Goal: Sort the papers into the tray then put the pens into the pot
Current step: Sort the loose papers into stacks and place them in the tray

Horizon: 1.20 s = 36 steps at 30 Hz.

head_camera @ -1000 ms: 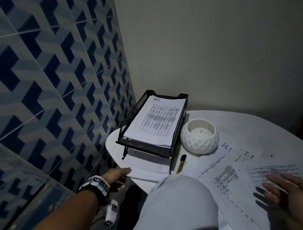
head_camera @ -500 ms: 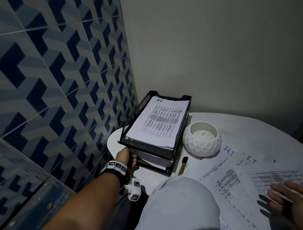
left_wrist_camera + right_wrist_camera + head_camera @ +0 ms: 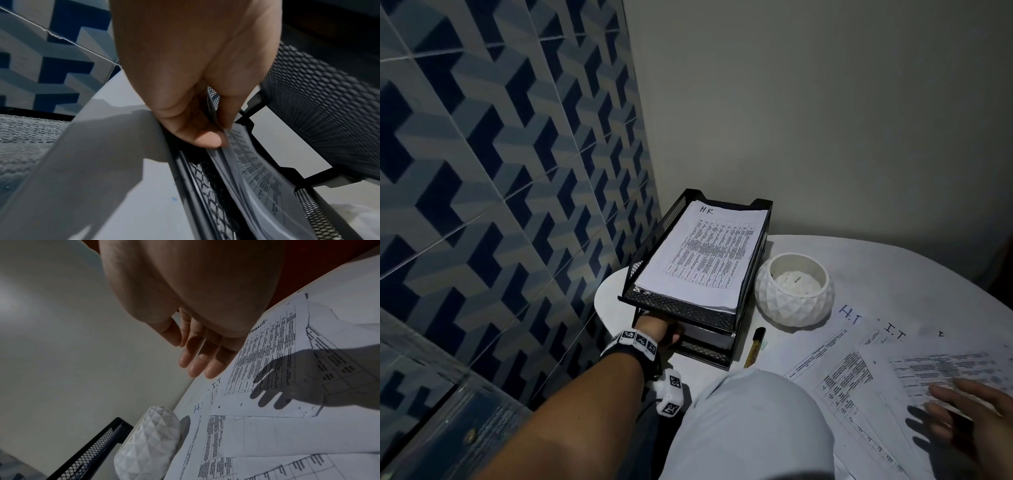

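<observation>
Feeding sheets into lower tier of tray (image 3: 681, 308), centre frame: left hand (image 3: 659, 330) pinches paper edge (image 3: 242, 146) between thumb and fingers. Top tier already holds HR stack (image 3: 705, 253). Right hand (image 3: 976, 414), lower right, fingers straight and loose over loose papers (image 3: 859, 373), contact unclear. Sorting roughly midway. Pen (image 3: 754, 347) beside tray, pot (image 3: 796, 289) probably empty of pens.

- Lower tier of tray (image 3: 702, 354): low slot under top tier, filled by left hand (image 3: 659, 330) and paper stack (image 3: 710, 337).
- Pot (image 3: 794, 291) mouth open from above.
- Pen (image 3: 754, 346) lies between tray and loose papers (image 3: 859, 370); narrow bare bench (image 3: 893, 267) strip.
- Tiled wall (image 3: 500, 171) close beside tray's left.
</observation>
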Available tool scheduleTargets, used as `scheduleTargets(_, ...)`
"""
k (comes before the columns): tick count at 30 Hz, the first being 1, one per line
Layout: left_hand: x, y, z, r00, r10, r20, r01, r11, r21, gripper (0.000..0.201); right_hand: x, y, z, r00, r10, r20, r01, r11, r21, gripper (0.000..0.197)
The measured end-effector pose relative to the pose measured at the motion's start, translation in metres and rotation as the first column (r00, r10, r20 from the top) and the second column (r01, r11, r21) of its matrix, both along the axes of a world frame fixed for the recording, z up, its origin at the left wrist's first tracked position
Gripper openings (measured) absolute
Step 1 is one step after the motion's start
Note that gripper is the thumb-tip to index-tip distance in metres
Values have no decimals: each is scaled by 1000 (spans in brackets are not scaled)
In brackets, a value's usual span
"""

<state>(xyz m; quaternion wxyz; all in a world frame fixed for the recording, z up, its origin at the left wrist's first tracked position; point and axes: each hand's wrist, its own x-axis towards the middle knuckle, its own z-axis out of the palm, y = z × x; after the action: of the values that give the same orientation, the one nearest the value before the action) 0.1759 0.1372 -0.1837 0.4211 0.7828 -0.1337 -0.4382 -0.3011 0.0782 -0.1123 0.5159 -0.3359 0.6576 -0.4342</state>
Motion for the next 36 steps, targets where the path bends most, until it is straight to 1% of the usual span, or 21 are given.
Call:
scheduleTargets(3, -4, 16, 9, 983, 110, -145, -117, 992, -38, 19, 2, 1, 13, 1000, -15, -2, 15, 999, 31, 19)
scheduleTargets(4, -6, 25, 17, 990, 71, -126, -77, 996, -45, 21, 3, 2, 15, 1000, -18, 0, 18, 999, 38, 17)
scheduleTargets(6, -2, 46, 29, 996, -89, 19, 89, 996, 7, 23, 3, 6, 23, 1000, 10, -6, -10, 999, 38, 22)
scheduleTargets(8, 6, 69, 47, 943, -290, 163, 277, 956, 101, 19, 4, 11, 31, 1000, 21, 23, -22, 999, 39, 26)
scheduleTargets(10, 13, 88, 76, 835, -499, 233, 460, 865, 202, 20, -1, 12, 31, 998, 24, 56, -27, 998, 54, 23)
scheduleTargets(12, 11, 101, 118, 665, -691, 283, 617, 722, 313, 17, -8, 13, 32, 997, 21, 80, -26, 998, 61, 18)
scheduleTargets(14, 2, 104, 167, 498, -797, 341, 696, 602, 392, 12, -16, 13, 29, 995, -1, 99, -5, 998, 56, 15)
scheduleTargets(15, -3, 102, 191, 459, -810, 364, 714, 581, 392, 10, -19, 13, 29, 993, -7, 120, 1, 998, 57, 14)
scheduleTargets(18, -38, 82, 251, 425, -782, 456, 765, 579, 281, 10, -30, 9, 28, 990, -43, 134, 34, 997, 65, 14)
scheduleTargets(21, -95, 40, 284, 395, -703, 591, 823, 556, 112, 11, -42, 1, 21, 984, -106, 141, 94, 992, 87, 15)
scheduleTargets(22, -117, 24, 288, 410, -678, 611, 839, 542, 38, 13, -46, -1, 16, 986, -120, 120, 107, 989, 105, 16)
scheduleTargets(24, -164, -4, 290, 443, -659, 608, 860, 504, -81, 12, -51, -7, 6, 986, -151, 75, 137, 977, 161, 16)
scheduleTargets(26, -201, -27, 273, 468, -669, 577, 868, 470, -159, 10, -58, -14, -14, 987, -161, -23, 162, 972, 169, 15)
scheduleTargets(28, -225, -48, 244, 469, -687, 555, 872, 459, -168, 10, -68, -24, -42, 986, -110, -128, 138, 963, 234, 24)
scheduleTargets(29, -234, -56, 227, 461, -703, 541, 877, 452, -160, 9, -72, -25, -49, 984, -131, -118, 156, 959, 238, 23)
scheduleTargets(31, -246, -67, 195, 458, -735, 500, 881, 450, -147, 8, -82, -31, -73, 972, -80, -219, 138, 955, 262, 14)
scheduleTargets(32, -248, -71, 180, 465, -746, 477, 877, 461, -134, 8, -87, -35, -82, 962, -52, -269, 126, 955, 267, 18)
scheduleTargets(33, -249, -73, 167, 467, -756, 459, 875, 470, -115, 8, -84, -34, -78, 950, -38, -309, 131, 949, 285, 36)
scheduleTargets(34, -249, -76, 157, 462, -764, 451, 875, 476, -91, 9, -81, -34, -72, 930, -19, -368, 142, 941, 309, 61)
scheduleTargets(35, -248, -79, 150, 456, -770, 445, 875, 478, -70, 10, -77, -33, -66, 894, 17, -448, 152, 929, 338, 78)
scheduleTargets(36, -247, -82, 144, 452, -774, 443, 875, 480, -54, 10, -74, -33, -64, 848, 45, -529, 169, 921, 350, 88)
